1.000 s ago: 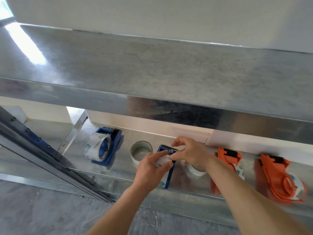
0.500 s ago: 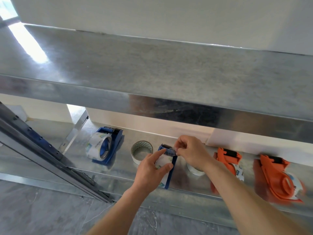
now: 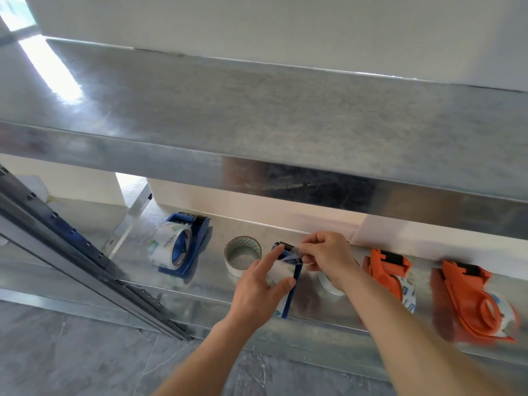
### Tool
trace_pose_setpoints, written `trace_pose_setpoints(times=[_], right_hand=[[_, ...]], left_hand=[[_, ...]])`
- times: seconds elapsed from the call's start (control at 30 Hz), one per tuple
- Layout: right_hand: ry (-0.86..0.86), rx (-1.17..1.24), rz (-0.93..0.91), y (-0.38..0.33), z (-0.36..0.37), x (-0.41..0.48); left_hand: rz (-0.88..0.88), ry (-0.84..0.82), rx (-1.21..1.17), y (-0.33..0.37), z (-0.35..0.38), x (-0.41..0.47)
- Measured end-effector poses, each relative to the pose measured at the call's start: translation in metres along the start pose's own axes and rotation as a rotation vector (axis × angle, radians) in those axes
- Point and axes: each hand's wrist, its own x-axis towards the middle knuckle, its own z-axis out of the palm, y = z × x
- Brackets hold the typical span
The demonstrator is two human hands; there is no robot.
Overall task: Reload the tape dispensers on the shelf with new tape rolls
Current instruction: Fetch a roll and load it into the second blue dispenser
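Observation:
A blue tape dispenser (image 3: 292,295) with a clear tape roll in it lies on the lower metal shelf (image 3: 205,278). My left hand (image 3: 261,287) grips the roll and dispenser body, index finger stretched toward the serrated cutter. My right hand (image 3: 325,254) pinches the clear tape's loose end (image 3: 291,257) just by the cutter. To the left stands another blue dispenser (image 3: 183,247) loaded with a printed roll. A loose roll (image 3: 243,255) lies flat between them. Another roll (image 3: 328,284) sits partly hidden under my right wrist.
Two orange dispensers, one (image 3: 390,272) near my right forearm and one (image 3: 474,301) far right, lie loaded on the shelf. The upper shelf (image 3: 257,115) overhangs everything. A slotted dark upright (image 3: 71,252) slants across the left. Grey floor lies below.
My right hand has pulled the tape end up toward the cutter. My left index finger has stretched out along the dispenser's top.

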Motion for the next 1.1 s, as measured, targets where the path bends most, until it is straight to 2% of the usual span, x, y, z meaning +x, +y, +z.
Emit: trace_pose_setpoints(times=[0.13, 0.33, 0.53, 0.73, 1.1], right_hand=[[0.026, -0.144, 0.079, -0.003, 0.004, 0.007], [-0.023, -0.385, 0.041, -0.003, 0.009, 0.009], [-0.068, -0.523, -0.038, -0.002, 0.007, 0.011], [-0.095, -0.472, -0.128, 0.004, -0.002, 0.017], [-0.150, -0.571, -0.280, 0.007, 0.000, 0.022]], left_hand=[[0.035, -0.032, 0.071, 0.000, -0.001, -0.001], [0.071, -0.041, 0.092, -0.004, -0.002, 0.001], [0.093, -0.069, 0.089, -0.005, -0.004, 0.001], [0.089, -0.074, 0.011, -0.012, 0.000, 0.002], [0.016, -0.033, -0.214, -0.012, 0.002, 0.001]])
